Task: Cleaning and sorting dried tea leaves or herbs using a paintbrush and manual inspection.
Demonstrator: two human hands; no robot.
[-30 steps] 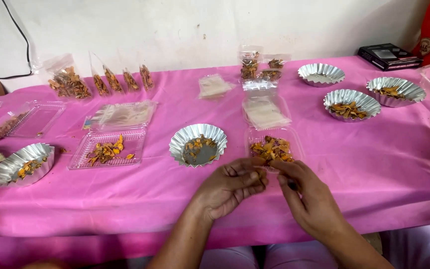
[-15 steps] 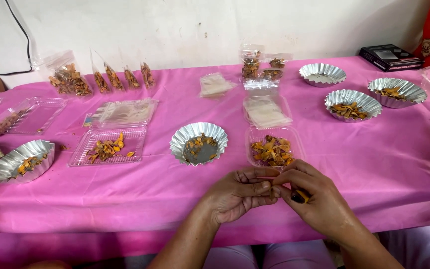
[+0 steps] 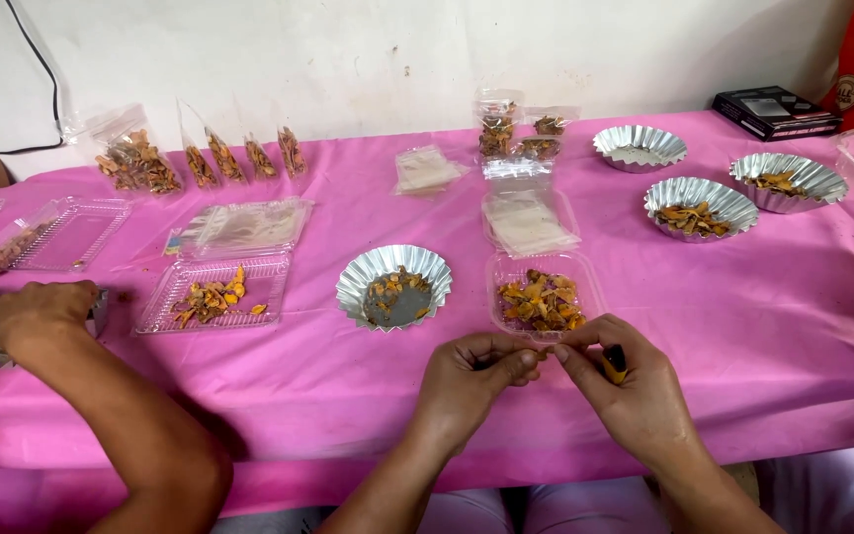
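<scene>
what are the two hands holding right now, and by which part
The right hand has a small yellow and black object tucked in its curled fingers. Both hands' fingertips meet at a tiny piece, too small to identify; the left hand pinches it from the left.

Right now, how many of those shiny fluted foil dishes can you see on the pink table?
4 in plain view: one before the hands, three at the far right. Two more may be partly hidden: under the co-worker's hand at left, and at the right edge.
</scene>
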